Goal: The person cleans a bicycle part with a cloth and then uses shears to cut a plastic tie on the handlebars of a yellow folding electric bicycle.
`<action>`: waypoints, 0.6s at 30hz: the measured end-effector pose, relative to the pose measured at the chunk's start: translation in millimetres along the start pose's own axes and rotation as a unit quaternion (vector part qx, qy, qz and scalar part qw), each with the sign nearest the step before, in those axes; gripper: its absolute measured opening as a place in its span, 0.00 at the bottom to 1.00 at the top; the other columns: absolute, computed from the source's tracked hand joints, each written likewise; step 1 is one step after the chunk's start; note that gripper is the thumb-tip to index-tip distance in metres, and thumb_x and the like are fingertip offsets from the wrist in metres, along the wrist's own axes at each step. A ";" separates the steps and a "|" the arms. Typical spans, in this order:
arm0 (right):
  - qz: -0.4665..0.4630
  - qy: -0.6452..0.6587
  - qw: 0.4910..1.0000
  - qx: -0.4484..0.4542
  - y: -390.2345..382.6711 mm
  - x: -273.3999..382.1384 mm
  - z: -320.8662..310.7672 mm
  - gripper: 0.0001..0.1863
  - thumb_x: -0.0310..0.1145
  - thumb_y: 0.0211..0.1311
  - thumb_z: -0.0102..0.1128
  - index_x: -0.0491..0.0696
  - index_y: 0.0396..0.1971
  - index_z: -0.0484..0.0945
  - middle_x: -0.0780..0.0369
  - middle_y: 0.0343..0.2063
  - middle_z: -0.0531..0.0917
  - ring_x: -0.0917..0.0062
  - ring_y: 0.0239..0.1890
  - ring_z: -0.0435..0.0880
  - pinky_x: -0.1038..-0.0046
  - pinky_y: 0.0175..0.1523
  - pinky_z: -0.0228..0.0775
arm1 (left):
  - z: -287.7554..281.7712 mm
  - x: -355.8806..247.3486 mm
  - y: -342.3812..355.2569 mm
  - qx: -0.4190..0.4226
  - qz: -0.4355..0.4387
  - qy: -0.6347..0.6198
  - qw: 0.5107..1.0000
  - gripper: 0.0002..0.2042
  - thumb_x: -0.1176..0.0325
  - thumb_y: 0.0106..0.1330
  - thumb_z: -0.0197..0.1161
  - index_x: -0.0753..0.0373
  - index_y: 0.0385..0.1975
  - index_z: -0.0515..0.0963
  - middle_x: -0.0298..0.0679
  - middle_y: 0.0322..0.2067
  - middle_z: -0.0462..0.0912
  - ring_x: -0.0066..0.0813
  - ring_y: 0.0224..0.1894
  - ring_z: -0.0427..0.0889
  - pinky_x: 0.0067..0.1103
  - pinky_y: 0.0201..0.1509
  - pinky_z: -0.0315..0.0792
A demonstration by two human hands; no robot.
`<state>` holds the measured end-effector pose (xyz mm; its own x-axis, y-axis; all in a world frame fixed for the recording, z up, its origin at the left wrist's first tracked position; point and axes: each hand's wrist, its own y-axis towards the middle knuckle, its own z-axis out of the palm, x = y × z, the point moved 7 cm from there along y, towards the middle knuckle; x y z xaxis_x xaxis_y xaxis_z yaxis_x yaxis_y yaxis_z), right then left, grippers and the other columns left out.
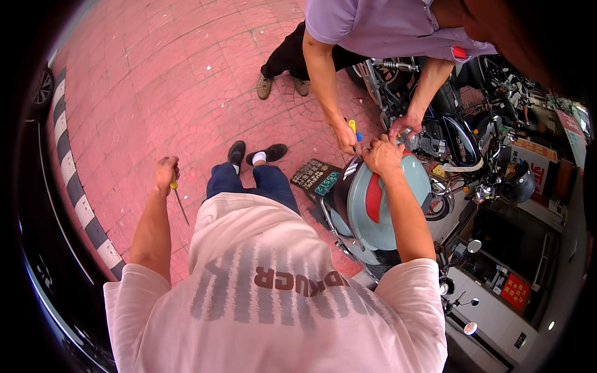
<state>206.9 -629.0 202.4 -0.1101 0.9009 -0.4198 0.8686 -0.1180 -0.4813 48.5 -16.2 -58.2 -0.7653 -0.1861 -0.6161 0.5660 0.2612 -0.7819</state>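
Two bare hands are set wide apart. Well out to the left of the left hand [166,171] lies a black car [46,248], with a black-and-white curb [79,194] between them. Red paving [155,93] spreads beyond and around that hand. Between the two hands are the person's black shoes [273,153] and, nearer the right hand [384,156], a plate [317,178] at the end of a teal case [380,233]. A co-worker's hands crowd the right hand: one [344,138] just to its left, beside a yellow handle [352,126], the other [407,124] just beyond it. To the right of the right hand stand a motorcycle [457,137] and, farther off, a dark helmet [521,182] and a red sign [515,291].

The left arm reaches forward and outward, its fist curled round a yellow-handled screwdriver [180,200], blade slanting down toward the body and a little right. The right arm reaches forward over the case, forearm crossing it; the hand rests back-up at the far end with bent fingers, and whether they pinch anything I cannot tell.
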 end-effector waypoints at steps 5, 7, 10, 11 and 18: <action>-0.011 0.051 0.997 -0.053 -28.7 -42.7 -33.1 0.23 0.44 0.61 0.61 0.51 0.54 0.85 0.60 0.58 0.81 0.63 0.68 0.73 0.44 0.66 0.65 | -29.6 33.9 -11.2 -0.023 -0.039 -0.005 0.999 0.10 0.64 0.68 0.61 0.63 0.30 0.76 0.35 0.20 0.73 0.24 0.19 0.71 0.23 0.22 0.68; 0.011 0.096 0.991 -0.095 -55.6 -87.5 -55.9 0.25 0.42 0.58 0.61 0.50 0.55 0.83 0.59 0.58 0.81 0.63 0.66 0.75 0.50 0.66 0.67 | -37.7 56.6 -7.0 -0.035 -0.050 -0.009 0.998 0.10 0.64 0.68 0.61 0.63 0.30 0.76 0.35 0.20 0.73 0.25 0.19 0.71 0.24 0.21 0.68; 0.062 0.197 0.960 -0.187 -103.9 -175.9 -65.3 0.27 0.39 0.59 0.61 0.46 0.59 0.80 0.56 0.59 0.81 0.59 0.63 0.78 0.56 0.67 0.69 | -33.2 69.2 -12.4 -0.037 -0.067 0.015 0.997 0.10 0.63 0.68 0.61 0.63 0.29 0.75 0.36 0.19 0.74 0.26 0.17 0.71 0.25 0.20 0.67; 0.079 0.256 0.936 -0.229 -123.2 -207.3 -55.0 0.27 0.37 0.60 0.61 0.44 0.60 0.79 0.54 0.58 0.81 0.57 0.61 0.79 0.58 0.67 0.69 | -28.2 70.5 -13.6 -0.029 -0.072 0.016 0.997 0.10 0.63 0.68 0.60 0.63 0.29 0.75 0.36 0.19 0.73 0.26 0.17 0.71 0.25 0.20 0.67; 0.203 0.408 0.843 -0.288 -195.9 -297.8 -17.0 0.22 0.34 0.66 0.61 0.40 0.57 0.81 0.55 0.51 0.84 0.70 0.49 0.84 0.72 0.54 0.75 | 11.8 39.5 0.4 0.021 -0.061 0.028 0.997 0.10 0.63 0.68 0.60 0.62 0.28 0.74 0.36 0.19 0.73 0.27 0.18 0.72 0.25 0.21 0.67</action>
<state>77.8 -867.0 434.9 0.4167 0.8503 0.3214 0.8712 -0.4745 0.1257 22.1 -34.7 -84.0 -0.8450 -0.1603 -0.5102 0.4786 0.1991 -0.8552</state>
